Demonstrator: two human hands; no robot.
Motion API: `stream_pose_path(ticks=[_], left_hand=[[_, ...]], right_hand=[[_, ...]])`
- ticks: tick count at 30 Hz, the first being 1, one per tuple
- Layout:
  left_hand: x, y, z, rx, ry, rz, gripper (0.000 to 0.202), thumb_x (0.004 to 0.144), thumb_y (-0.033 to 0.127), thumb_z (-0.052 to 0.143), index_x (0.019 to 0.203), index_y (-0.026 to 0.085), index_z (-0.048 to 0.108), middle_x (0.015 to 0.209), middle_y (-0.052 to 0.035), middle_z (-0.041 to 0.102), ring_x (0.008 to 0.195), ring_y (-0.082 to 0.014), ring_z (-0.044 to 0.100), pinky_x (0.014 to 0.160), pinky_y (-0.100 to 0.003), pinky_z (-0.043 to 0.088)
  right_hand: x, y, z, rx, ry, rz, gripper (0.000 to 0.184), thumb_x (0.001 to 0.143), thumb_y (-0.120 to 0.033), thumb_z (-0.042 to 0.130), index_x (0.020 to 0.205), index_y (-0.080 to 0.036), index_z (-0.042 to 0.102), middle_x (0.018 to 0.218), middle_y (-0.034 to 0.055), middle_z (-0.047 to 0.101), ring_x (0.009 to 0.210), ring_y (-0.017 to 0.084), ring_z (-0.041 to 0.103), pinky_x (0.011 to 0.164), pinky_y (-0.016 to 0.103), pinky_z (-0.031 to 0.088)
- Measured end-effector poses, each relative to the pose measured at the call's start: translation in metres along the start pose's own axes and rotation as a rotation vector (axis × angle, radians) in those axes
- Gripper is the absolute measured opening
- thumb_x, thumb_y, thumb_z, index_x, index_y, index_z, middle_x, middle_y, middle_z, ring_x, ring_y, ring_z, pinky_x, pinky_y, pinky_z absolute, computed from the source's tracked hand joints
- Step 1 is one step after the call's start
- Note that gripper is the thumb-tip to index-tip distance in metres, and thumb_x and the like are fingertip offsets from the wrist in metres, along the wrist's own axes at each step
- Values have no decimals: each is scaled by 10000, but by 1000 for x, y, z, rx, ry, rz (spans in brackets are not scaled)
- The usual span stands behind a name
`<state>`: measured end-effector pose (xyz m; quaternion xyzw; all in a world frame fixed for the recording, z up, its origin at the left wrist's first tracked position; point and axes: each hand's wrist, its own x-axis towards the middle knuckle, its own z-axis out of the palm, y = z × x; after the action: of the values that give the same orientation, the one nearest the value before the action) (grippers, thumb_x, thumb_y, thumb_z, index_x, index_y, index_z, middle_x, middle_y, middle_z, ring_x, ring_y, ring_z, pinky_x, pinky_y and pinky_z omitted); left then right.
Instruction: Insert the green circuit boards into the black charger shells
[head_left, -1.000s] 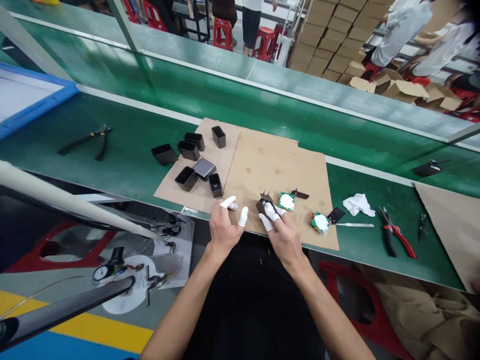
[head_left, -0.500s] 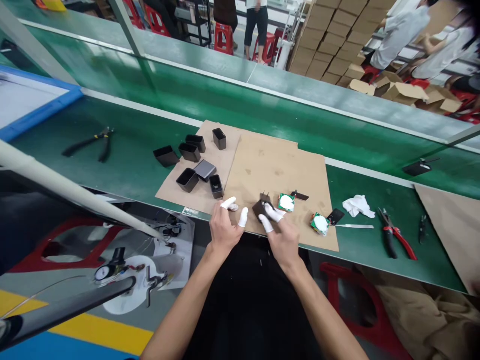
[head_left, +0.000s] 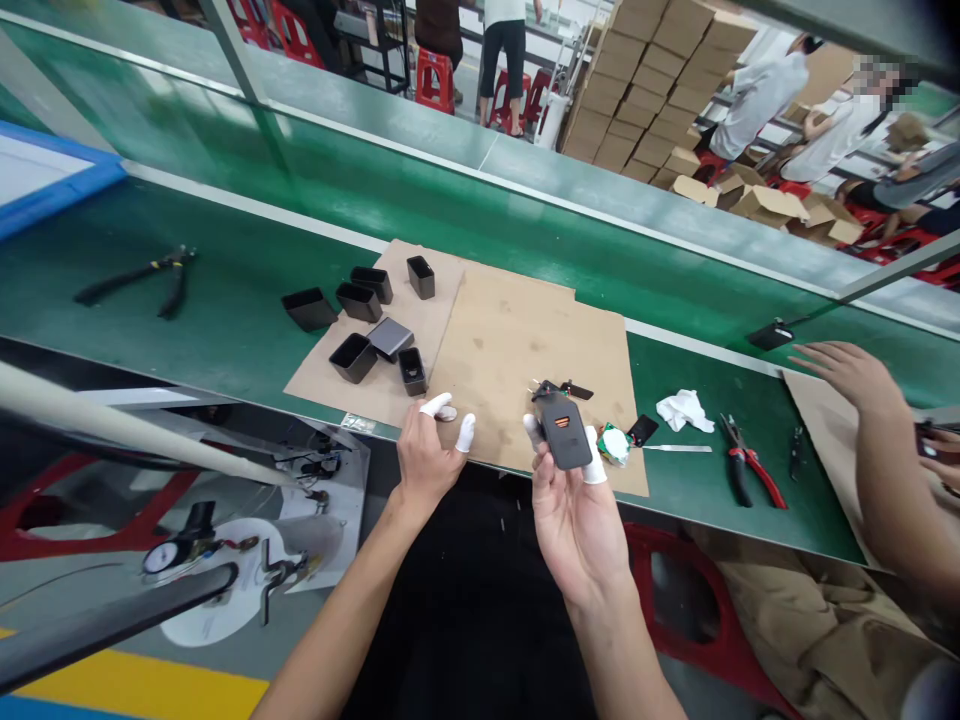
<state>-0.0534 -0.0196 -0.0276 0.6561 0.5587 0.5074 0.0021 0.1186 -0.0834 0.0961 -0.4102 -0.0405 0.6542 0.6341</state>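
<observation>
Your right hand [head_left: 581,520] is palm up, fingers and thumb clamped on a dark grey casing [head_left: 566,435]. The casing stands at your fingertips, over the near edge of the cardboard sheet [head_left: 517,340]. Your left hand [head_left: 424,455] rests at the same edge, just to the left, thumb and forefinger apart, gripping nothing. Its forefinger tip is beside a small pale piece [head_left: 448,412]. A green-and-white part [head_left: 615,445] lies just right of the casing, near the sheet's near right corner.

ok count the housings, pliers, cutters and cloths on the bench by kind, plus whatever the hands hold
open black housings: 6
grey box: 1
pliers: 2
small dark cutters: 1
white cloth: 1
dark grey casing in the right hand: 1
total: 12
</observation>
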Motion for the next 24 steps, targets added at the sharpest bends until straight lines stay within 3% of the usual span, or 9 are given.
stream_pose_path(ticks=[3,9,11,13,15,16,19,24], left_hand=[[0,0,0,4,8,3,322,1020,346,712,1284,186,624,926,-60,692,883,-246,677,874,-390,565],[0,2,0,9,7,-1,322,1018,332,716,1289,186,622,934,-63,694,896,-254,674,862,-392,562],[0,2,0,8,5,10,324,1017,327,716,1291,184,620,931,-66,696,899,-258,676,867,-396,563],[0,1,-1,7,6,22,319,1017,315,712,1291,183,618,924,-66,696,897,-259,678,869,-399,563],[1,1,-1,7,9,30,320,1014,305,711,1294,182,616,924,-66,697,891,-257,678,859,-395,563],[1,1,-1,7,11,33,326,1011,302,714,1296,181,613,925,-66,698,887,-255,678,849,-390,562],[0,2,-1,10,10,37,339,1007,296,722,1303,181,605,925,-61,698,875,-246,679,830,-378,563],[0,0,-1,20,-1,42,339,1009,298,720,1306,184,606,924,-59,698,881,-246,689,847,-387,569]], right_hand=[[-5,-2,7,6,27,7,258,1055,-391,705,1271,-285,799,1354,30,815,1268,137,781,987,198,684],[-8,2,15,-62,21,-122,259,1013,-436,775,1239,-309,771,1320,18,813,1262,167,785,1076,309,679],[1,9,9,-181,10,-265,272,1010,-461,776,1219,-290,745,1314,41,805,1248,194,790,1101,390,676],[18,19,-4,-369,49,-551,326,968,-428,830,1227,-268,712,1323,69,789,1223,231,797,1084,466,682],[39,29,-20,-635,78,-860,477,928,-374,870,1341,-247,667,1397,114,752,1256,269,783,1082,504,676],[50,34,-30,-792,49,-944,534,946,-369,849,1417,-235,637,1421,136,742,1266,280,781,1091,517,670],[77,44,-55,-1089,-32,-1029,495,969,-400,815,1408,-209,689,1309,137,806,1194,305,810,1074,544,675],[87,49,-69,-1180,-20,-1133,340,958,-378,832,1261,-227,802,1218,123,844,1123,316,825,1080,553,673]])
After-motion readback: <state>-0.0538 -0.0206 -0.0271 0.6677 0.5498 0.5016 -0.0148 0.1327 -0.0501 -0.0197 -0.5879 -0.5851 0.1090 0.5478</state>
